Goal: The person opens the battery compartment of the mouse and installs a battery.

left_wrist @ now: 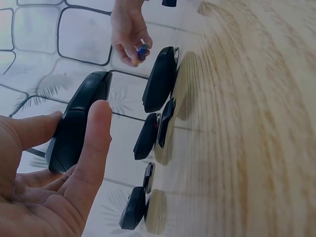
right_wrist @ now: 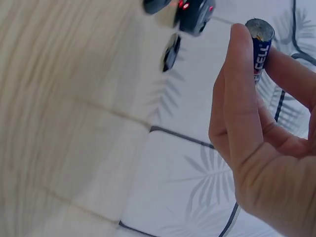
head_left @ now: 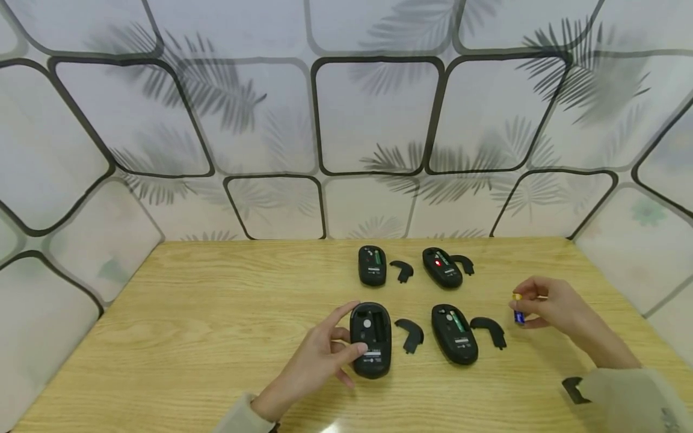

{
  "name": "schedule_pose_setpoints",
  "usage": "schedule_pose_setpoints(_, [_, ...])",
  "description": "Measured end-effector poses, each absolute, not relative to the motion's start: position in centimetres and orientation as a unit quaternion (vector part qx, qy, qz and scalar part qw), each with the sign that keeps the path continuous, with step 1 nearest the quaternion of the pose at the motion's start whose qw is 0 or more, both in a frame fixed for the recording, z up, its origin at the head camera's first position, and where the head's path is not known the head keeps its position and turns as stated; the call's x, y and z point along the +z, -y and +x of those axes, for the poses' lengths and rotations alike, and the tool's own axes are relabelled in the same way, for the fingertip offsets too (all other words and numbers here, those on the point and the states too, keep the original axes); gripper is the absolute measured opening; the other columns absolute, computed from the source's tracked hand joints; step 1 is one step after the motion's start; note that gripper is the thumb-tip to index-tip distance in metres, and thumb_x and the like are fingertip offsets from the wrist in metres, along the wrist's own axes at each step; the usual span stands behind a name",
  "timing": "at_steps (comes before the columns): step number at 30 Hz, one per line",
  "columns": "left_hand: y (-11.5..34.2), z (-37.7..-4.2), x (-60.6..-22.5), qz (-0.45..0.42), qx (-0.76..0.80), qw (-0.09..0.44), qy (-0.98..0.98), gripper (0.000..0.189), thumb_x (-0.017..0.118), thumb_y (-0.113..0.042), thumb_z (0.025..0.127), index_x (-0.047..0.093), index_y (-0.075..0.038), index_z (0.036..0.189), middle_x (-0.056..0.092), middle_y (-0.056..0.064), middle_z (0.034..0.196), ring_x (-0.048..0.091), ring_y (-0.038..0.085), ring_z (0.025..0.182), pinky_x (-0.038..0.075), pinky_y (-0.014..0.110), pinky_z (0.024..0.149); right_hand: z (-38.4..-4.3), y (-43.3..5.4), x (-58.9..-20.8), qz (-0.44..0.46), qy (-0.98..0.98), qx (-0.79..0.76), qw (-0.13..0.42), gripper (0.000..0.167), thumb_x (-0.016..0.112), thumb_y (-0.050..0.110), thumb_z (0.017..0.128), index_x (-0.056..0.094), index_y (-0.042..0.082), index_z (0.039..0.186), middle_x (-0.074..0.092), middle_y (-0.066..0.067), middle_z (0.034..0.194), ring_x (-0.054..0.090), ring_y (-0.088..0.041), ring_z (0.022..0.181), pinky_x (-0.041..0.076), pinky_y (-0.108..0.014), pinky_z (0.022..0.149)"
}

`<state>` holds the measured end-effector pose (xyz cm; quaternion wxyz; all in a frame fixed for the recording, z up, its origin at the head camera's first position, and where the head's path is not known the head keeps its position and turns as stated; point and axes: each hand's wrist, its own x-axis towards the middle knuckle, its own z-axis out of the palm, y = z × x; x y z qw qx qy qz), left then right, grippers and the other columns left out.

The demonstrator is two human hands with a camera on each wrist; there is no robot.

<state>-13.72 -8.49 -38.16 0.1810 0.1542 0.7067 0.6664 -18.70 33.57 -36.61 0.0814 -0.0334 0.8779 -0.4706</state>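
My left hand (head_left: 325, 352) grips a black computer mouse (head_left: 379, 361) by its edges, underside up. Its battery bay (head_left: 382, 328) shows dark with no cell in it. In the left wrist view that mouse (left_wrist: 74, 128) is raised off the tabletop, thumb on one side and fingers on the other. Out to the right, my right hand (head_left: 552, 307) pinches a small blue and yellow battery (head_left: 519, 311) between thumb and fingers. The right wrist view shows the flat end of the battery (right_wrist: 260, 44) and part of its lettering.
Three more upturned mice lie on the wooden table (head_left: 216, 300): back left (head_left: 372, 267), back right with a red light (head_left: 443, 268), and front right (head_left: 455, 337). Several curved black covers (head_left: 411, 335) lie beside them. Another dark piece (head_left: 575, 391) is by the right sleeve. A patterned curtain (head_left: 373, 120) stands behind.
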Motion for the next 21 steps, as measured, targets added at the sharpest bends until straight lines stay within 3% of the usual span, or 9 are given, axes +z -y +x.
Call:
schedule_pose_setpoints(11, [8.5, -13.9, -38.1, 0.153, 0.665, 0.185, -0.707, 0.071, 0.066, -0.002, 0.097, 0.031, -0.008, 0.159, 0.066, 0.013, 0.096, 0.071, 0.025, 0.078, 0.064, 0.045, 0.054, -18.8, -31.0, -35.7, -0.028, -0.831, -0.555, 0.041, 0.025, 0.064, -0.004, 0.097, 0.053, -0.02, 0.113, 0.064, -0.001, 0.093, 0.068, -0.008, 0.08, 0.065, -0.036, 0.07])
schedule_pose_setpoints(21, [8.4, -13.8, -38.2, 0.149, 0.664, 0.185, -0.709, 0.072, 0.066, 0.0, 0.097, 0.031, -0.007, 0.159, 0.066, 0.013, 0.096, 0.072, 0.026, 0.078, 0.064, 0.044, 0.054, -18.6, -29.1, -35.0, -0.051, -0.805, -0.591, 0.021, 0.016, 0.068, -0.003, 0.095, 0.06, -0.008, 0.109, 0.065, 0.001, 0.093, 0.069, -0.01, 0.082, 0.065, -0.038, 0.071])
